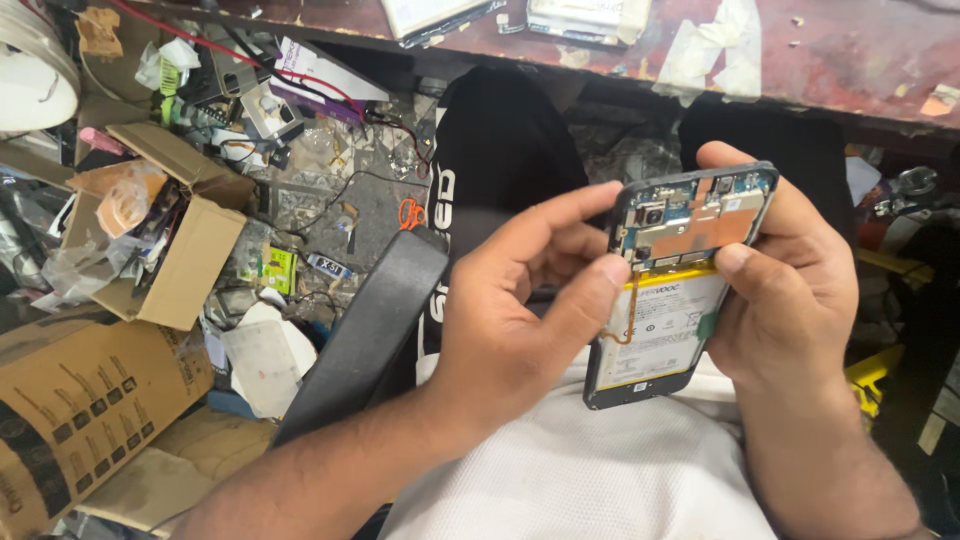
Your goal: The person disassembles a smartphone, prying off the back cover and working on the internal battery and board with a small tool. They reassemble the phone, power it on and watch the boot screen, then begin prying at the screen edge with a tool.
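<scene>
Crowding floor: open boxes [170, 250] (cluttered), wires [330, 90].

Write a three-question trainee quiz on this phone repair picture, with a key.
1. True or false: the back cover is off the phone.
2. Which hand has its thumb on the left edge of the battery: A) left hand, B) right hand?
3. Fill in: left of the person, on the cluttered floor, an open ______ box holds scraps.

Key:
1. True; the circuit board and battery show.
2. A; the right hand grips the phone's right side.
3. Cardboard.
</scene>
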`<state>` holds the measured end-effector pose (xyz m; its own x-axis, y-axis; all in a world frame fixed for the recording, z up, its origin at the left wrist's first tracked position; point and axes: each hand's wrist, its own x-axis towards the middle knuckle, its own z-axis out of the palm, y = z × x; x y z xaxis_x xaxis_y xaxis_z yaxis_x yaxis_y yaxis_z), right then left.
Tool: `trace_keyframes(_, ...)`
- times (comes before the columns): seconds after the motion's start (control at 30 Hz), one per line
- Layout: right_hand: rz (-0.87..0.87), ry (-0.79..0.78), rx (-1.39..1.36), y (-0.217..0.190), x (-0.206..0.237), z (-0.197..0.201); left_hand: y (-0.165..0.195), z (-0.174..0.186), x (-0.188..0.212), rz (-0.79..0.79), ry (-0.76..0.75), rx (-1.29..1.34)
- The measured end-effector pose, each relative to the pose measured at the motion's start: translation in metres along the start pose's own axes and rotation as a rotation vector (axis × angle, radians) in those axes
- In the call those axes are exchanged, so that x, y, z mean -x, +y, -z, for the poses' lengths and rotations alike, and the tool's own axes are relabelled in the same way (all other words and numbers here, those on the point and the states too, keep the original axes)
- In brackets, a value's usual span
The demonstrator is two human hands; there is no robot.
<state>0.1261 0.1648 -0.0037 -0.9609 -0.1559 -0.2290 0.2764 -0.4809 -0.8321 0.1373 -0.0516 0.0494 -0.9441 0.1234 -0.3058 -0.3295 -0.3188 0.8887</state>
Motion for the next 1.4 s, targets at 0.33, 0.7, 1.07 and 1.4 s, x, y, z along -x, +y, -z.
trace_keyframes(0.33,0.032,-0.031,0.18,0.005,0.011,-0.015,-0.007,-0.004,0.002,-0.095,0.092,-0.383)
trace_keyframes(0.7,-0.019,-0.014,0.155,0.006,0.003,-0.022,-0.002,-0.003,0.001,-0.139,0.097,-0.421)
trace_keyframes(1.07,-0.079,-0.012,0.05,0.011,0.003,-0.021,-0.005,-0.005,0.002,-0.114,0.121,-0.377)
trace_keyframes(1.4,-0.067,-0.023,0.084,0.016,-0.007,-0.015,-0.003,-0.004,-0.005,-0.047,0.122,-0.368)
